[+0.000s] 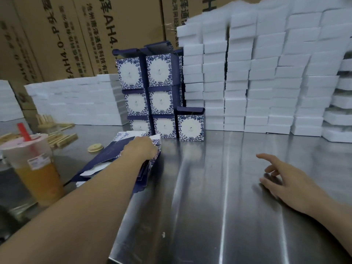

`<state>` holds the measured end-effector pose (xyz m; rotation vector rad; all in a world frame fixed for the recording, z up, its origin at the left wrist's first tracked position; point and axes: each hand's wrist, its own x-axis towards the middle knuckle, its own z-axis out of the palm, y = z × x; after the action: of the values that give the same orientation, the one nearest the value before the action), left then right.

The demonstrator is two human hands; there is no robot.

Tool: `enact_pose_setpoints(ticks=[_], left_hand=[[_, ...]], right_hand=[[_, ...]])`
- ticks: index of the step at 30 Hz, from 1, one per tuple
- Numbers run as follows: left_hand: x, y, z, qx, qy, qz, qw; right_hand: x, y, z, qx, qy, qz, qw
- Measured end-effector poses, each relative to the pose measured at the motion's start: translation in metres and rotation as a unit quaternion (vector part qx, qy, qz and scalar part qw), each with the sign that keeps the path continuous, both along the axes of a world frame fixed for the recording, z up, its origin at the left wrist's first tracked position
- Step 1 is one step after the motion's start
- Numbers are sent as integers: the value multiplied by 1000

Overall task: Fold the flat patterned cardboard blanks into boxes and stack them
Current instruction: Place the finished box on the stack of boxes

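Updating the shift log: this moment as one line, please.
step: pickup | left hand: grips blank pile edge | right hand: empty, over table | folded boxes: stacked behind pile

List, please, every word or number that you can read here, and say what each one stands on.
"AH4.0-P": printed sideways on the left carton.
"AH4.": sideways on the next carton; the rest is hidden behind the stacks.
Chinese characters on both cartons: too blurred to quote safely.
Cup label: too small to read.
Centre emblem on the boxes: too small to read.
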<state>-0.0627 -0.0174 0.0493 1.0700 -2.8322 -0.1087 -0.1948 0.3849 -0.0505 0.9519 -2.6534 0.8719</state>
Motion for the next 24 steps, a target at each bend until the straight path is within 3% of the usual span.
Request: enact_pose_setpoints(ticks=[4, 7, 10, 13, 15, 18, 21, 24], left_hand=[[9, 5, 39, -123, 53, -2, 991], [26, 8, 104, -189, 101, 12, 977], [57, 13, 177, -148, 168, 5, 975], [96, 28, 204, -44, 299, -27, 953], [107, 48, 192, 21, 424, -100, 900], [78, 86, 147, 150, 564, -203, 786], [19, 116, 84, 377, 580, -208, 691], [-32, 132, 12, 610, 502, -153, 595]], right_hand=[[2, -1, 1, 3, 4, -2, 1000], [3, -1, 3, 9, 2, -1, 1000], [3, 0, 3, 15, 5, -3, 1000], [6, -1, 5, 12, 1, -3, 1000], [7, -1, 5, 8, -10, -4, 1000], [7, -2, 6, -42, -33, -18, 998], [5, -2, 6, -102, -36, -60, 992], [-1, 5, 8, -154, -33, -124, 980]])
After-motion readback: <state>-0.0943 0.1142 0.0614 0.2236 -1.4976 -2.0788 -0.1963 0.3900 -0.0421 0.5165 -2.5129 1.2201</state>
